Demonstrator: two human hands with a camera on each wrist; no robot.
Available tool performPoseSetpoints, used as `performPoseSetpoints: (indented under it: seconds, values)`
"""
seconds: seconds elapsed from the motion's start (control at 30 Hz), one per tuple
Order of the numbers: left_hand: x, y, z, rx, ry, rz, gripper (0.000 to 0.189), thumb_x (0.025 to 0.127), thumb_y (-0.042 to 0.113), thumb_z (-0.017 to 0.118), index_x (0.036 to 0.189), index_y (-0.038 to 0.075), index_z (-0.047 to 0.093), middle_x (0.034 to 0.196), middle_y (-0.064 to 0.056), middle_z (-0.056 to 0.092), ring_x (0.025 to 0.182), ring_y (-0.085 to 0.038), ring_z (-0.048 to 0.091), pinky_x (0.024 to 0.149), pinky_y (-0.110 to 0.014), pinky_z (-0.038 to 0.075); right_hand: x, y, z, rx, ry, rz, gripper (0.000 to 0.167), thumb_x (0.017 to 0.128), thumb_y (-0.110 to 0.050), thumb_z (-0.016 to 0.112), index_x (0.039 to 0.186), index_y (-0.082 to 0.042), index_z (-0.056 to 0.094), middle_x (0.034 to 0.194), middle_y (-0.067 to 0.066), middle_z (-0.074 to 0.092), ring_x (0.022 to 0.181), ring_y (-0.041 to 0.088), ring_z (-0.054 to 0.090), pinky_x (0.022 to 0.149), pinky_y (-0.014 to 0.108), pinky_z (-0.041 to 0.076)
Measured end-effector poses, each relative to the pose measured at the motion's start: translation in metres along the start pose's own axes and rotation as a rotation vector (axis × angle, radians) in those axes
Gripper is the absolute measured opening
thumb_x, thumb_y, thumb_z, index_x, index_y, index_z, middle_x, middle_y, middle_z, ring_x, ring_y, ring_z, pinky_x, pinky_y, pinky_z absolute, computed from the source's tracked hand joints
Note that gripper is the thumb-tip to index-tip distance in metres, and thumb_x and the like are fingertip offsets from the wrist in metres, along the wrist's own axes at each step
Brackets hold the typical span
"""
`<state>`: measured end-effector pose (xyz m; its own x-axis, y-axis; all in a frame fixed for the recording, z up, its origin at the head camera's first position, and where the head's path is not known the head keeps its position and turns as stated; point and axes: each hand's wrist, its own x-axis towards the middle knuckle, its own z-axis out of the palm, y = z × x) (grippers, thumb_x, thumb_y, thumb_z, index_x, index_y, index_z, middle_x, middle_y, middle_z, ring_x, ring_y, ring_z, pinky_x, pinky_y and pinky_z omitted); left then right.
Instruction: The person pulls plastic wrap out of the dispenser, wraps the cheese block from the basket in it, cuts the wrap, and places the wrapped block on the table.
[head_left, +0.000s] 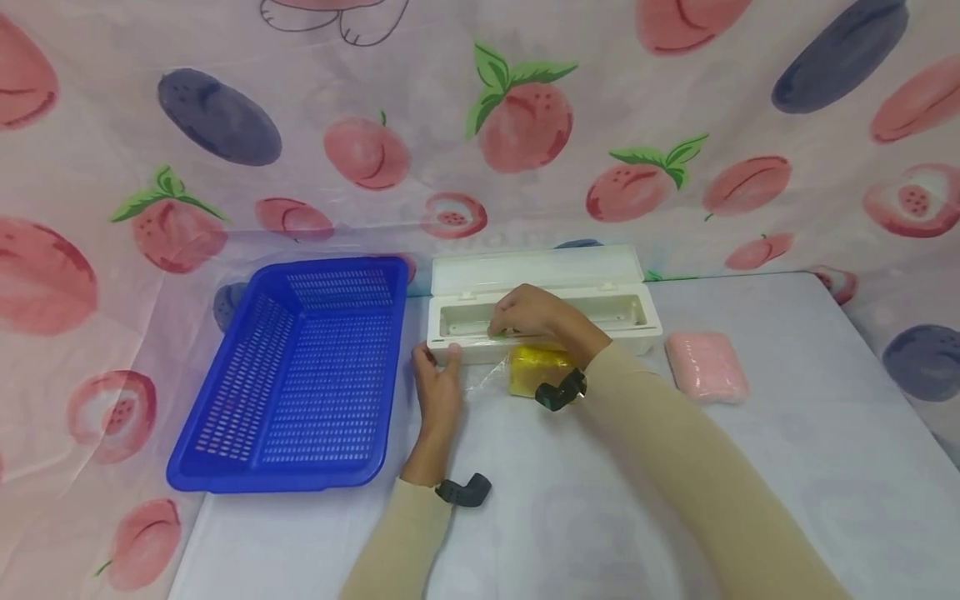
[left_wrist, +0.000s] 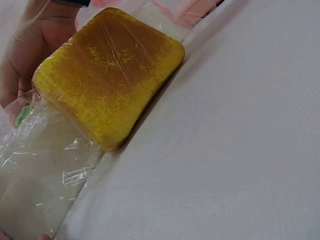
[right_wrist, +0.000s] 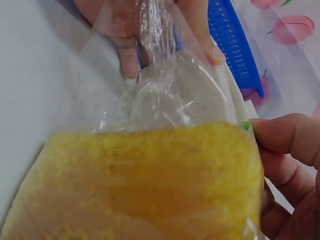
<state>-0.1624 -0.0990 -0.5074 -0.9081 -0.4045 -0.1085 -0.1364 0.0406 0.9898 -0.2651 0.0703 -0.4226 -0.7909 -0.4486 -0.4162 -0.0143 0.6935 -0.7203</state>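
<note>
A long white cling film dispenser (head_left: 637,340) lies with its lid (head_left: 536,268) tipped back. My left hand (head_left: 438,396) grips its left front corner, thumb on the near side. Above the front edge, my right hand (head_left: 532,310) pinches a small green slider (right_wrist: 246,126) between thumb and curled fingers. Just in front of the box is a yellow sponge-like block (left_wrist: 110,75) covered in clear film. From it, loose crinkled film (right_wrist: 165,95) stretches toward my left hand. My right wrist partly covers the block in the head view.
A blue plastic basket (head_left: 277,481) stands left of the dispenser, close to my left hand. A pink film-wrapped block (head_left: 707,367) lies to the right. Behind the white-covered table (head_left: 840,467) hangs a fruit-print cloth (head_left: 450,100).
</note>
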Motion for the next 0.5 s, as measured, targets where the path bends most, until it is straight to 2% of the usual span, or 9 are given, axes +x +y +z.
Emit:
performPoseSetpoints:
  seconds: [0.27, 0.5]
  values:
    - [0.001, -0.001, 0.000, 0.003, -0.007, -0.012, 0.042, 0.102, 0.027, 0.060, 0.134, 0.007, 0.043, 0.141, -0.016, 0.048, 0.137, -0.030, 0.042, 0.120, -0.048, 0.027, -0.008, 0.004, -0.003, -0.009, 0.021, 0.031, 0.025, 0.091, -0.035, 0.067, 0.075, -0.016, 0.067, 0.078, 0.000, 0.055, 0.087, 0.021, 0.052, 0.078, 0.034, 0.042]
    - [0.000, -0.002, 0.000, 0.008, -0.001, -0.011, 0.042, 0.102, 0.026, 0.060, 0.134, 0.007, 0.043, 0.140, -0.016, 0.048, 0.137, -0.030, 0.043, 0.120, -0.047, 0.029, -0.013, 0.005, -0.004, -0.018, 0.050, 0.040, 0.029, 0.091, -0.033, 0.067, 0.068, -0.016, 0.060, 0.072, 0.000, 0.050, 0.083, 0.022, 0.051, 0.074, 0.033, 0.039]
